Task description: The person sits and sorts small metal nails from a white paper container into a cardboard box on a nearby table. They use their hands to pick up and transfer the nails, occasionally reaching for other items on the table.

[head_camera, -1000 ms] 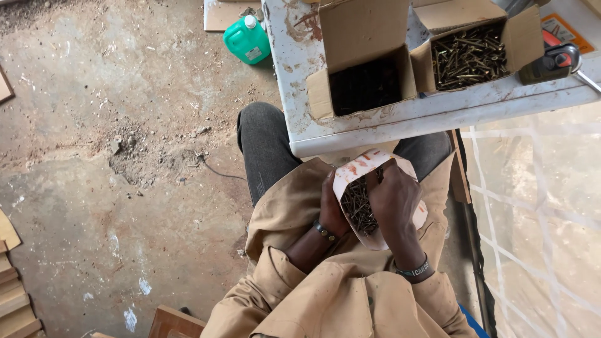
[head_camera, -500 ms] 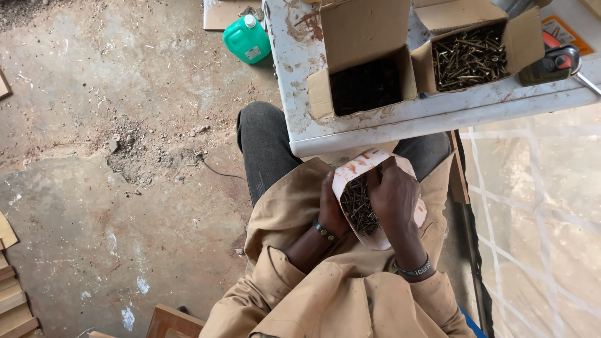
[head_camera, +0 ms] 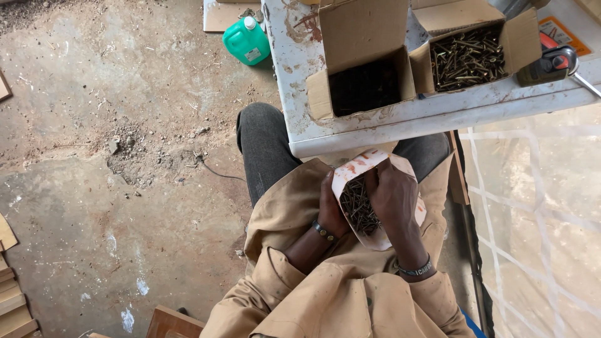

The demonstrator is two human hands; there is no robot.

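White paper container (head_camera: 375, 235): lower middle of the frame, over the lap, smeared with red, tipped toward the camera, filled with dark screws (head_camera: 358, 206).
Left hand (head_camera: 332, 209): behind the container's left side, fingers wrapped around it, grasping the wall; beaded bracelet at the wrist.
Right hand (head_camera: 393, 200): laid over the container's mouth, fingertips dipped among the screws; clenched on any or not, cannot tell; dark wristband below.
Clothing: tan work jacket (head_camera: 325, 294) across the bottom, speckled with paint; grey trousers at the knee, centre of the frame.
White table (head_camera: 350, 134): upper right, stained, edge just above the container.
Left cardboard box (head_camera: 363, 81): on the table, flaps up, contents dark.
Right cardboard box (head_camera: 469, 56): beside the first, full of brass-coloured screws.
Red and black tool (head_camera: 554, 62): far upper right, on the table.
Green jug (head_camera: 247, 40): top middle, on the concrete floor (head_camera: 94, 156), white cap.
Wood pieces: lower left corner and bottom edge.
Pale mesh sheet (head_camera: 538, 225): right side, below the table.
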